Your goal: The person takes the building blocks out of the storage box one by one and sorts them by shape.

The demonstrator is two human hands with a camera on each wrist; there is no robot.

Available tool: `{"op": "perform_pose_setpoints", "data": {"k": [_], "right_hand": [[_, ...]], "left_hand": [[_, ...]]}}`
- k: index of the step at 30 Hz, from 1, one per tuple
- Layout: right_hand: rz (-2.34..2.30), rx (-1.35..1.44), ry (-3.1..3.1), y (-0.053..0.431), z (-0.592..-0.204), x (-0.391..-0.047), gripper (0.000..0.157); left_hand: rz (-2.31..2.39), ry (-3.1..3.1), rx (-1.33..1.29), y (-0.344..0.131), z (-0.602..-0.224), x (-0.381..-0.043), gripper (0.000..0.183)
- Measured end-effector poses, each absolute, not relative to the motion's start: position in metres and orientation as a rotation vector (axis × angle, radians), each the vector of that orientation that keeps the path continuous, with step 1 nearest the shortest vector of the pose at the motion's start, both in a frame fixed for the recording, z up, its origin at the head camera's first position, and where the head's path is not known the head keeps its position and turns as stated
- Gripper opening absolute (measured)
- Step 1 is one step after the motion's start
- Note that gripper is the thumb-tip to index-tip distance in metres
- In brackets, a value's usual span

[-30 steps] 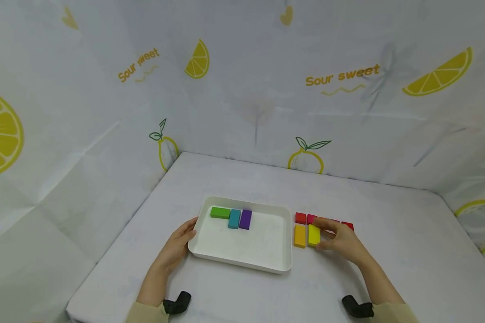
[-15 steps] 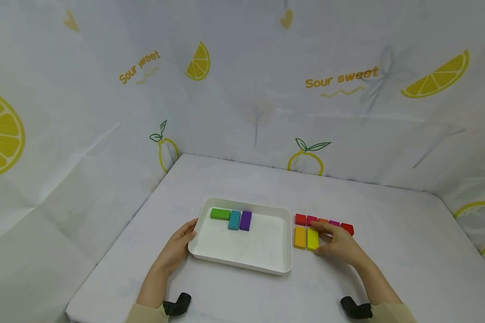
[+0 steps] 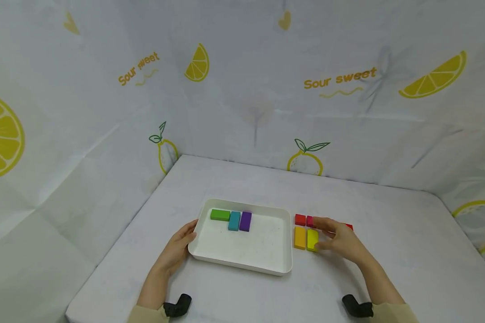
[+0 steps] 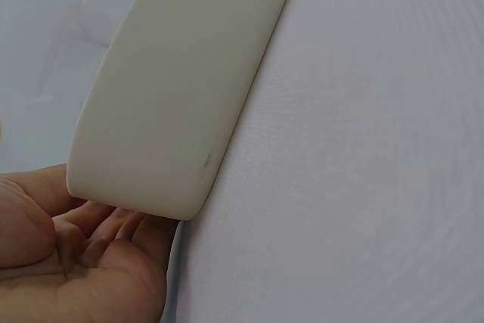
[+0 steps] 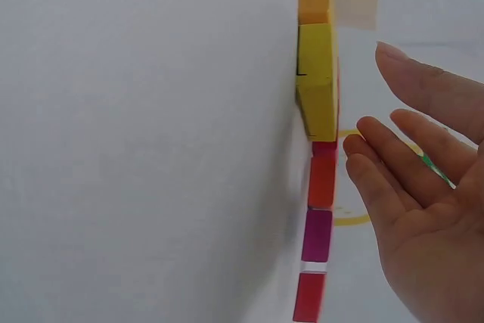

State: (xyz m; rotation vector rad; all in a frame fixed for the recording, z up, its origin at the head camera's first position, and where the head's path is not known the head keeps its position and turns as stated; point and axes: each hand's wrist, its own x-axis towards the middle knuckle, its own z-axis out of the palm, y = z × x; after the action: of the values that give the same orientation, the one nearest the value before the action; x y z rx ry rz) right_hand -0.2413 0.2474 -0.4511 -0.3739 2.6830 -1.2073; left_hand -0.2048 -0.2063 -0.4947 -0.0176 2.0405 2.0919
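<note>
In the head view, my left hand (image 3: 177, 246) holds the left end of a white tray (image 3: 234, 264), thumb at the rim. The left wrist view shows its fingers curled around that end of the tray (image 4: 166, 104). My right hand (image 3: 341, 240) is over the blocks beside the tray, fingers spread and a little bent. Nearest to it is a yellow block (image 3: 312, 240), flush beside an amber block (image 3: 300, 237). In the right wrist view the fingers (image 5: 401, 156) stand apart from the blocks, and two yellow faces (image 5: 315, 51) meet at a thin line.
Inside the tray lie a green block (image 3: 220, 215), a teal block (image 3: 234, 220) and a purple block (image 3: 245, 221). Behind the yellow pair runs a row with a red block (image 3: 300, 219), a pink block (image 3: 309, 221), an orange block (image 5: 322, 181) and a magenta block (image 5: 317, 235).
The yellow block has moved left against the amber one, closing the gap. My right hand has loosened from it and shifted slightly back over the row. The left hand and tray stay put.
</note>
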Motion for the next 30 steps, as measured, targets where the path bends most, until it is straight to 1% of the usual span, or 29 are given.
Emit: {"op": "perform_pose_setpoints", "data": {"k": [7,16,25,30], "right_hand": [[-1.268,-0.435,2.679,0.234,-0.432,-0.242,0.067],[-1.351,-0.504,2.629,0.203,-0.42,-0.246,0.066],[-1.325,-0.609,2.587,0.16,-0.409,-0.261,0.065],[-1.318,-0.61,2.548,0.136,-0.409,-0.27,0.061]], "left_hand": [[2.096,2.041,-0.033,-0.208,-0.495,-0.205,0.05],[2.091,2.049,-0.044,-0.208,-0.494,-0.204,0.051],[2.092,2.054,-0.034,-0.207,-0.493,-0.204,0.051],[2.096,2.047,-0.051,-0.205,-0.494,-0.204,0.051]]}}
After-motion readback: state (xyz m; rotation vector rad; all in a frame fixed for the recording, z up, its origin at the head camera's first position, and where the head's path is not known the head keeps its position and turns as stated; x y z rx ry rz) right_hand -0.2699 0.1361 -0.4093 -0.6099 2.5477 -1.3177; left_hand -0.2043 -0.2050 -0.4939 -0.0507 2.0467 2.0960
